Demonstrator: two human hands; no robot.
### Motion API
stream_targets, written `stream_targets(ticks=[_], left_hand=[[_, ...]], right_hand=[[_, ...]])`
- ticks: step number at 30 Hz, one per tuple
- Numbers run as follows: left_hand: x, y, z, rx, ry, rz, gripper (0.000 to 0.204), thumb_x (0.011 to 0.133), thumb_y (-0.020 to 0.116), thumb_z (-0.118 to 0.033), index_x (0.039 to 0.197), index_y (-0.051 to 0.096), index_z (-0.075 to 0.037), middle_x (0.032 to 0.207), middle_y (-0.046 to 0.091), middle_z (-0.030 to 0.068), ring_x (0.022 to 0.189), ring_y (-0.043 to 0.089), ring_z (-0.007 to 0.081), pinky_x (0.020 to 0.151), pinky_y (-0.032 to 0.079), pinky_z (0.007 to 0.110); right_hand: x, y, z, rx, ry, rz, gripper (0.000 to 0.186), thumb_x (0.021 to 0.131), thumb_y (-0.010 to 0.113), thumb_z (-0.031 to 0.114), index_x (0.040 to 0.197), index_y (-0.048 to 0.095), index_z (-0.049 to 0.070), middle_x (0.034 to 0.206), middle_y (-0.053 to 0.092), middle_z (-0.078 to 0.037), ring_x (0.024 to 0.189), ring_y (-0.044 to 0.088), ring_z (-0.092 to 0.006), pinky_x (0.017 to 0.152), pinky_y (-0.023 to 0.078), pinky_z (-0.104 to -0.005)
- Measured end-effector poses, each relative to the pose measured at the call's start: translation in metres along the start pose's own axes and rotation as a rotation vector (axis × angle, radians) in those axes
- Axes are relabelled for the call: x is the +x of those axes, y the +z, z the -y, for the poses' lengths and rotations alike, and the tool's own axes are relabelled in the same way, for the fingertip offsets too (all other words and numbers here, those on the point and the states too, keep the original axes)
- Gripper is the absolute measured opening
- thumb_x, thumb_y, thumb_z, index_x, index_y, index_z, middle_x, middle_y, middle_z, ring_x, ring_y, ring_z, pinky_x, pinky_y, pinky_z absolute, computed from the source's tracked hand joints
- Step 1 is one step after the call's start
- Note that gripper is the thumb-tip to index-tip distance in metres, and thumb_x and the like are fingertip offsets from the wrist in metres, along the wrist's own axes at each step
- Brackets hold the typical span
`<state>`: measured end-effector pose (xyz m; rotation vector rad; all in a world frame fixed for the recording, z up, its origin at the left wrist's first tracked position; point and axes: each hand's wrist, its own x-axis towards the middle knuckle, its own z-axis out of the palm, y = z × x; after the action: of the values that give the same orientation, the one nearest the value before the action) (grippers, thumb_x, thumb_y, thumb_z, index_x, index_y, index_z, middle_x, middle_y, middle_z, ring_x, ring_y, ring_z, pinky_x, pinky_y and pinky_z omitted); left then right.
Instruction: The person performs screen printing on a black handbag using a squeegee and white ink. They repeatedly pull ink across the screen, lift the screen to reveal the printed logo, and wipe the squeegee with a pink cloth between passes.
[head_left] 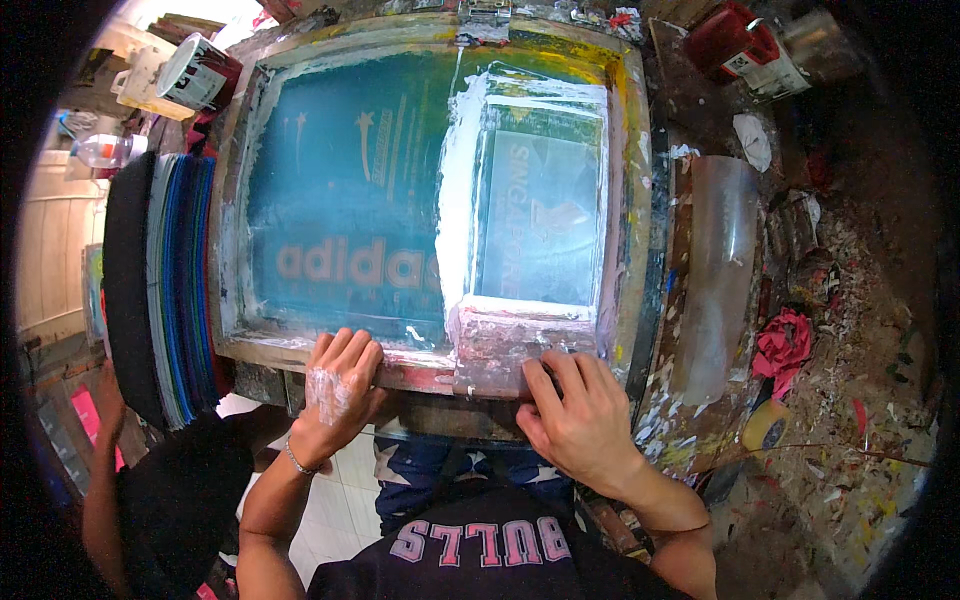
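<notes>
A large screen printing frame point(622, 200) lies flat before me, its wooden rim smeared with white, pink and yellow ink. Teal mesh point(320, 130) fills it, with faint stencil designs and lettering. Thick white ink point(458, 190) runs down the middle and borders a smaller rectangle on the right. My left hand point(340, 388), with white smears on its back, curls its fingers over the near rim left of centre. Farther right, my right hand point(578, 408) also grips that rim, fingers bent on top. Both thumbs are partly hidden.
Left of the frame stands a stack of dark and blue sheets point(180, 290), with an ink tub point(200, 72) beyond. A clear plastic sheet point(722, 250), crumpled red paper point(783, 350) and a tape roll point(765, 425) lie right. Another person's arm point(105, 470) shows lower left.
</notes>
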<state>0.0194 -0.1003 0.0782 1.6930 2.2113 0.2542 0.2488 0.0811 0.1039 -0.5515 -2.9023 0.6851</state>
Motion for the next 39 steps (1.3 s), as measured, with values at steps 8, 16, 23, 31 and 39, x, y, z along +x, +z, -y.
stream_targets(ticks=[8,16,23,31,39], left_hand=[[-0.001,0.000,-0.001,0.020,-0.008,0.011,0.046,0.051,0.080,-0.006,0.090,0.054,-0.006,0.090,0.052,0.0105,0.088,0.052,0.0331,0.079,0.040,0.044],[-0.003,-0.002,-0.003,0.017,-0.024,0.022,0.047,0.051,0.081,-0.007,0.089,0.054,-0.006,0.089,0.052,0.0104,0.087,0.052,0.0327,0.080,0.040,0.043],[-0.002,-0.003,-0.006,0.017,-0.011,0.005,0.045,0.051,0.081,-0.006,0.088,0.055,-0.006,0.088,0.052,0.0103,0.086,0.052,0.0325,0.078,0.040,0.043],[-0.001,-0.001,-0.006,-0.010,-0.004,-0.010,0.044,0.051,0.079,-0.004,0.088,0.056,-0.005,0.087,0.053,0.0107,0.085,0.052,0.0331,0.076,0.040,0.043],[-0.001,0.003,-0.005,0.013,0.005,-0.029,0.041,0.054,0.078,-0.007,0.085,0.053,-0.005,0.087,0.052,0.0105,0.086,0.052,0.0330,0.075,0.040,0.043]], right_hand=[[0.001,-0.001,-0.001,0.014,0.003,0.005,0.045,0.068,0.076,0.013,0.110,0.063,0.003,0.106,0.060,-0.011,0.091,0.059,-0.0303,0.077,0.049,-0.0422],[-0.001,-0.003,-0.002,0.031,0.010,0.020,0.045,0.069,0.076,0.013,0.111,0.064,0.002,0.106,0.060,-0.012,0.092,0.058,-0.0306,0.079,0.049,-0.0425],[-0.002,-0.003,-0.003,0.040,0.024,0.002,0.045,0.070,0.076,0.013,0.112,0.064,0.003,0.107,0.061,-0.012,0.093,0.059,-0.0310,0.080,0.049,-0.0425],[-0.002,-0.004,-0.004,0.043,0.021,0.028,0.044,0.070,0.076,0.012,0.111,0.064,0.003,0.107,0.061,-0.012,0.094,0.059,-0.0309,0.080,0.050,-0.0424],[0.011,-0.012,-0.001,-0.051,0.006,0.095,0.049,0.072,0.074,0.013,0.117,0.061,0.000,0.106,0.060,-0.014,0.093,0.061,-0.0315,0.078,0.052,-0.0422]])
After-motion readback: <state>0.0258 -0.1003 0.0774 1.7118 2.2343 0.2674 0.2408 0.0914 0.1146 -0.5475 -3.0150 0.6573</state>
